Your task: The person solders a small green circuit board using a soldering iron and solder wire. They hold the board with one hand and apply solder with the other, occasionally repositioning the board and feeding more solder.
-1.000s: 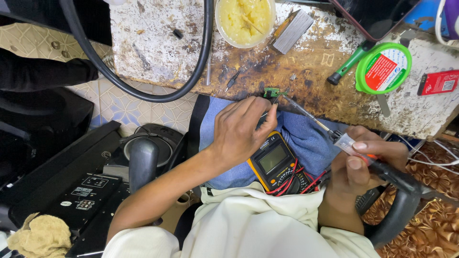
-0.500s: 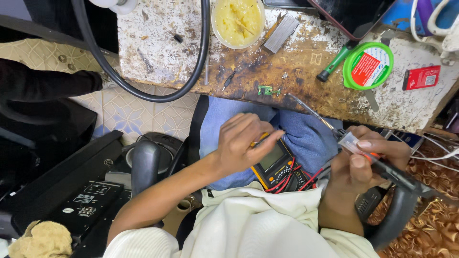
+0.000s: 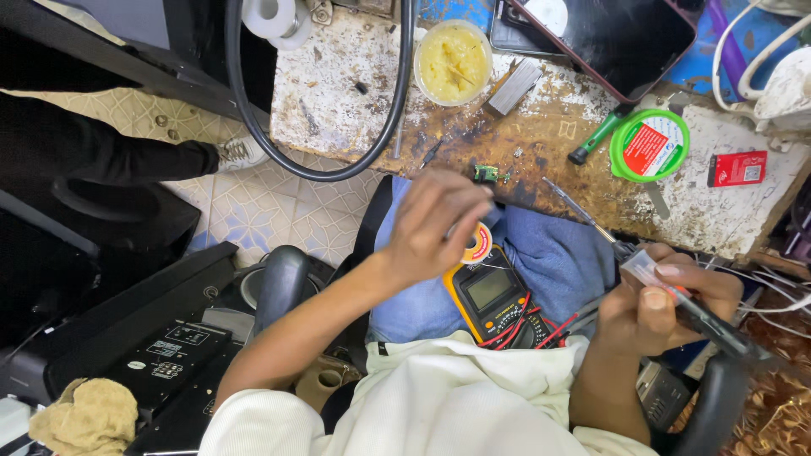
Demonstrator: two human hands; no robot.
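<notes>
My left hand (image 3: 435, 221) hovers over my lap with its fingers closed on a small round solder reel (image 3: 479, 246) that has a yellow and red label. Just below the reel, a yellow multimeter (image 3: 493, 297) with red and black leads lies on my blue-trousered lap. My right hand (image 3: 669, 297) grips a soldering iron (image 3: 591, 226), whose thin tip points up and left over the bench edge. A tiny green circuit board (image 3: 485, 174) rests on the stained workbench (image 3: 338, 93), apart from both hands.
On the bench are a tub of yellow paste (image 3: 454, 61), a metal block (image 3: 515, 85), a green-handled screwdriver (image 3: 595, 144), a green round reel (image 3: 649, 145) and a small red box (image 3: 737, 169). A black cable (image 3: 338, 172) loops off the bench. Another person's shoe (image 3: 241, 152) is at left.
My left hand left the small green board, dropped towards my lap and now holds the solder reel. The right hand with the iron stayed nearly still.
</notes>
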